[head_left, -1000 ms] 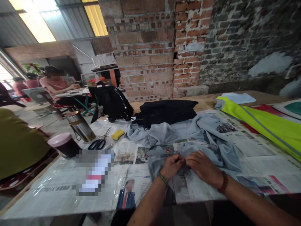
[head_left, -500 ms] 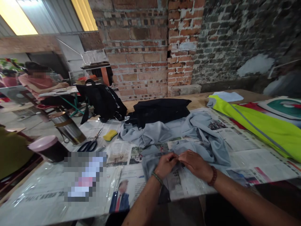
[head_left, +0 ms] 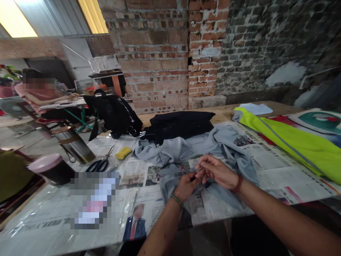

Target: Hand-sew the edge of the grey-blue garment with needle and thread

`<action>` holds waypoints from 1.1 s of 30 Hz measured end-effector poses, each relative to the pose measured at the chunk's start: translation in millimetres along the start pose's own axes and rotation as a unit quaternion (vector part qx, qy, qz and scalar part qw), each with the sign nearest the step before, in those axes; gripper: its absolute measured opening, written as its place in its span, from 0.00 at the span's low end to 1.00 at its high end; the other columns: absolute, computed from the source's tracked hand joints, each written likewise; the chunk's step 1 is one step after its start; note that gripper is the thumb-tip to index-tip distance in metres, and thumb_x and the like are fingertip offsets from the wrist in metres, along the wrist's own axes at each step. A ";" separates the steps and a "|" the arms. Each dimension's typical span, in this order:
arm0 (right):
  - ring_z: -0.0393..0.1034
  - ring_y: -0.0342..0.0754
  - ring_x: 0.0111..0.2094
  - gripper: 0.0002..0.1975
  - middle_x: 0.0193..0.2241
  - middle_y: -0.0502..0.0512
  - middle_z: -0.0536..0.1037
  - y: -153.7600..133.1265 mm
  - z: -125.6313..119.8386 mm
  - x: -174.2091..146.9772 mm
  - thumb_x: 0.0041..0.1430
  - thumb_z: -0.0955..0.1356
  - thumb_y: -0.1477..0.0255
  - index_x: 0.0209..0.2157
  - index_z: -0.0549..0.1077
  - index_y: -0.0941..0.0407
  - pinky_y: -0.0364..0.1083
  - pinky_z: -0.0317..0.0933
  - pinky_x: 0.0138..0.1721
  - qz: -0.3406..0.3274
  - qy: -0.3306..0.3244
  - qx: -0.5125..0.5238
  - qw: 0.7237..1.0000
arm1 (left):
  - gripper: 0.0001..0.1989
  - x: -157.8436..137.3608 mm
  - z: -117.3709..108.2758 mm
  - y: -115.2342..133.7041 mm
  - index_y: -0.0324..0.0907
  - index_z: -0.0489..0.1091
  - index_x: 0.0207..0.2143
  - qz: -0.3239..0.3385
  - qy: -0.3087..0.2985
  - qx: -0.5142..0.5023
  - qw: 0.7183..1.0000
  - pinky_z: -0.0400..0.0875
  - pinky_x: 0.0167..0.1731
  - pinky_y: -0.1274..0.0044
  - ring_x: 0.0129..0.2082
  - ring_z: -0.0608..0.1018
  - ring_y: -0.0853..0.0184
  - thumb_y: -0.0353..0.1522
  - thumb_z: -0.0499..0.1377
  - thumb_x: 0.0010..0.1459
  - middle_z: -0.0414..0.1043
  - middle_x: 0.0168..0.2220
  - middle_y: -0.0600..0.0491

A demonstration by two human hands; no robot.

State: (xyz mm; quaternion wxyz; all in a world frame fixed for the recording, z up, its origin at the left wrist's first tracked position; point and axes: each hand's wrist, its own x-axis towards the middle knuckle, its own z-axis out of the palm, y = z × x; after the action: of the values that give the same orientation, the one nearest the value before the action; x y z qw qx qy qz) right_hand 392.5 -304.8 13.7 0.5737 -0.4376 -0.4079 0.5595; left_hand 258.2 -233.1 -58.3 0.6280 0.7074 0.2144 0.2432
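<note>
A grey garment (head_left: 181, 151) lies crumpled on the newspaper-covered table in front of me. My left hand (head_left: 187, 185), with a green beaded bracelet at the wrist, pinches a fold of it near the table's front edge. Just above and to the right is my right hand (head_left: 216, 171), wearing a red-brown bracelet. Its thumb and forefinger are pressed together, close to the left fingertips. Whatever is between them is too small to make out. Part of the garment spreads flat beneath both hands.
Left of the hands are a yellow sponge (head_left: 123, 153), dark-handled scissors (head_left: 98, 164), a steel flask (head_left: 74, 145), a lidded cup (head_left: 52, 169) and a blurred-out item. Behind stand a black backpack (head_left: 114, 115) and folded black cloth (head_left: 181, 124). A yellow-green vest (head_left: 287, 142) and an iron (head_left: 319, 119) lie right.
My right hand has lifted a little and turned, its fingers now raised beside the left. The garment beneath it now reaches nearer the front edge. The left hand stays nearly in place.
</note>
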 end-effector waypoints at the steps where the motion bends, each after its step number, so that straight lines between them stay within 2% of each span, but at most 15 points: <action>1: 0.70 0.45 0.28 0.16 0.29 0.50 0.70 -2.0 0.2 2.3 0.49 0.67 0.61 0.33 0.61 0.56 0.43 0.63 0.24 0.007 -0.001 0.027 1.000 | 0.14 0.4 -0.2 -1.2 0.35 0.69 0.29 0.002 0.004 -0.005 1.000 0.57 0.27 0.81 0.25 0.63 0.73 0.39 0.56 0.52 0.65 0.25 0.54; 4: 0.67 0.41 0.23 0.15 0.24 0.48 0.69 -13.5 -2.2 8.8 0.49 0.68 0.63 0.34 0.62 0.56 0.43 0.63 0.24 0.015 0.017 0.051 0.998 | 0.10 1.7 -0.9 -4.3 0.35 0.69 0.28 -0.005 0.022 -0.006 1.000 0.57 0.28 0.80 0.25 0.63 0.73 0.36 0.57 0.50 0.65 0.24 0.55; 9: 0.61 0.37 0.18 0.14 0.19 0.45 0.65 -47.5 -16.5 16.0 0.48 0.69 0.66 0.34 0.65 0.58 0.39 0.59 0.20 -0.012 0.065 0.037 0.997 | 0.09 2.7 -0.6 -3.5 0.35 0.69 0.24 -0.024 0.041 -0.009 0.999 0.56 0.26 0.80 0.23 0.63 0.73 0.35 0.57 0.48 0.63 0.21 0.56; 19: 0.57 0.37 0.19 0.08 0.18 0.44 0.62 -111.0 -53.3 8.7 0.47 0.69 0.71 0.31 0.67 0.57 0.39 0.57 0.21 -0.124 0.139 0.000 0.983 | 0.08 2.8 -0.4 -2.0 0.35 0.69 0.24 -0.033 0.057 -0.011 0.998 0.58 0.26 0.80 0.23 0.64 0.74 0.33 0.59 0.47 0.64 0.22 0.55; 26: 0.57 0.38 0.20 0.05 0.17 0.46 0.62 -137.3 -77.6 5.6 0.49 0.67 0.75 0.31 0.67 0.58 0.41 0.55 0.22 -0.170 0.186 0.004 0.968 | 0.09 2.3 -1.1 1.3 0.36 0.69 0.24 -0.041 0.053 0.000 0.998 0.57 0.25 0.81 0.22 0.63 0.74 0.34 0.58 0.48 0.64 0.21 0.56; 33: 0.57 0.37 0.19 0.03 0.17 0.45 0.62 -157.6 -103.5 14.0 0.55 0.63 0.78 0.30 0.67 0.57 0.42 0.52 0.24 -0.203 0.221 -0.011 0.954 | 0.08 2.5 -1.5 -0.8 0.36 0.69 0.24 -0.037 0.053 0.006 0.998 0.57 0.25 0.81 0.22 0.63 0.74 0.33 0.58 0.48 0.63 0.21 0.56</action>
State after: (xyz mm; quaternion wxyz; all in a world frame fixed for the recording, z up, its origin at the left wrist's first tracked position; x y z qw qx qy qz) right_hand 537.1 -294.2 135.1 0.7458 -0.4647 -0.3577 0.3160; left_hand 259.3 -230.3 -58.7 0.6204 0.6884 0.2754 0.2558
